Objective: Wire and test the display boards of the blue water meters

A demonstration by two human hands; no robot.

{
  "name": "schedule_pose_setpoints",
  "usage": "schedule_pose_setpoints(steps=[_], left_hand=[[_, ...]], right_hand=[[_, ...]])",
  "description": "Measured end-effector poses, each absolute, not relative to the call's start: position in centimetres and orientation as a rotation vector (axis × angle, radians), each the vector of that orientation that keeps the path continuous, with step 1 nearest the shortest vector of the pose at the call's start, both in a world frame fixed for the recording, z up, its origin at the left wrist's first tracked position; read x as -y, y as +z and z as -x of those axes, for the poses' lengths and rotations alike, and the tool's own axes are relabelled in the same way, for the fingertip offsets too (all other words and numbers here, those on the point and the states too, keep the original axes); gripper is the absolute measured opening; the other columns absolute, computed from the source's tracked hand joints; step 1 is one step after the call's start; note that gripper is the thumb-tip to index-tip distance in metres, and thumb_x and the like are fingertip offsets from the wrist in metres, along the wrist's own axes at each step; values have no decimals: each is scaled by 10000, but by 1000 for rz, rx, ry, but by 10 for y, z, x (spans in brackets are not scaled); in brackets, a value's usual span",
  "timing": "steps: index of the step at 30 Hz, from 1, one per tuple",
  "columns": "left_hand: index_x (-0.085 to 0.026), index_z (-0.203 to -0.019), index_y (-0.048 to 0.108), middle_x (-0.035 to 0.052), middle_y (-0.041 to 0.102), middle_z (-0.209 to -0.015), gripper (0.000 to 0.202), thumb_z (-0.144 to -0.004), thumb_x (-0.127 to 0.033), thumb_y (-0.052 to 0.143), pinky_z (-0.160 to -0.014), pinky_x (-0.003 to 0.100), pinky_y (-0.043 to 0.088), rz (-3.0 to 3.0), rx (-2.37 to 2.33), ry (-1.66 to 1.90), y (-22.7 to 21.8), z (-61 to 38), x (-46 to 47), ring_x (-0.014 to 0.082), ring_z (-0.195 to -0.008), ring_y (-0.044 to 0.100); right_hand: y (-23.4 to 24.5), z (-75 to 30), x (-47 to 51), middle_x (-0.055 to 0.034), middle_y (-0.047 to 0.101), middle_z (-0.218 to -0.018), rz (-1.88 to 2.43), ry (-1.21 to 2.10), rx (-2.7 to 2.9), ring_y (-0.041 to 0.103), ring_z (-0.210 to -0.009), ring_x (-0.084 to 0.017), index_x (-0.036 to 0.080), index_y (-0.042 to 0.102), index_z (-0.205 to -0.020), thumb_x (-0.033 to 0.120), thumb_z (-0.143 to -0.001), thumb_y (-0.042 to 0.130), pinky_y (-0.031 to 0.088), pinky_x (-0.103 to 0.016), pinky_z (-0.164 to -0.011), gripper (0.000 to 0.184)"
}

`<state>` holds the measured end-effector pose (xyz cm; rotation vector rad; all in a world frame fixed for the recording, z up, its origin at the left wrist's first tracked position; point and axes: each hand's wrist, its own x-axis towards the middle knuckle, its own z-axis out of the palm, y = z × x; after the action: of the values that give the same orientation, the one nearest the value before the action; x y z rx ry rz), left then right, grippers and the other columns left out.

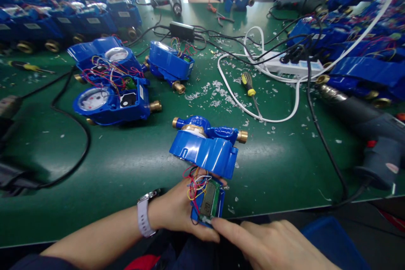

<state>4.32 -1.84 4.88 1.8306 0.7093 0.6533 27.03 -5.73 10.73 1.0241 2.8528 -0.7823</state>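
On the green bench (272, 173), the blue meter (202, 147) is the centre of the clock for these directions. At six o'clock, just beside it, is the small display module (211, 202), on the near edge of the bench. The left hand (180, 211), at seven o'clock, is clamped around this module, with the thumb along its lower side. The right hand (274, 240), at five o'clock, stretches its forefinger to touch the lower edge of the module (whether the curled fingers keep something, one cannot tell). So the two hands meet at the same piece.

The step in hand seems to be the pressing or checking of a small part below the screen, where dark digits are visible. The next move, by judgement, calls for a steady left grip and a light fingertip, and the loose coloured wires (198, 185) should not be pulled.

At one o'clock lies a yellow-black screwdriver (247, 82), at three o'clock a heat gun (351, 112); at ten o'clock rests an opened meter (112, 114). All three are apart from the hands.
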Motion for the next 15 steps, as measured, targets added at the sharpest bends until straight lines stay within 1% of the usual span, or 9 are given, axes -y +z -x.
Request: schedule_pose_setpoints(steps=[5,11,13,15], left_hand=[[-144,-1187,532,147,563,-1212,662,-715,-566,727,-979,428,461,-1860,-724,654,50,-43,17,297,-1117,549],[-156,-1151,534,140,568,-1204,602,-703,-505,734,-958,423,462,-1833,-713,664,51,-44,17,295,-1108,562],[-156,-1150,530,139,571,-1197,616,-680,-489,747,-957,425,464,-1813,-723,664,51,-45,17,298,-1104,563],[-159,-1145,527,133,583,-1180,636,-643,-468,765,-956,427,466,-1787,-734,678,51,-44,17,296,-1088,573]], right_hand=[[97,-267,60,30,712,-755,-1001,-664,-2911,648,-514,-143,245,453,-1321,52,-811,503,321,-230,-422,548],[88,-263,64,52,688,-647,-946,-584,-2944,593,-441,-135,203,307,-1460,78,-754,527,269,-264,-416,751],[86,-261,63,55,665,-597,-913,-532,-2987,567,-403,-141,177,326,-1455,80,-711,524,236,-291,-400,775],[85,-259,62,50,651,-576,-906,-510,-3039,561,-396,-149,149,366,-1432,61,-670,506,238,-306,-398,779]])
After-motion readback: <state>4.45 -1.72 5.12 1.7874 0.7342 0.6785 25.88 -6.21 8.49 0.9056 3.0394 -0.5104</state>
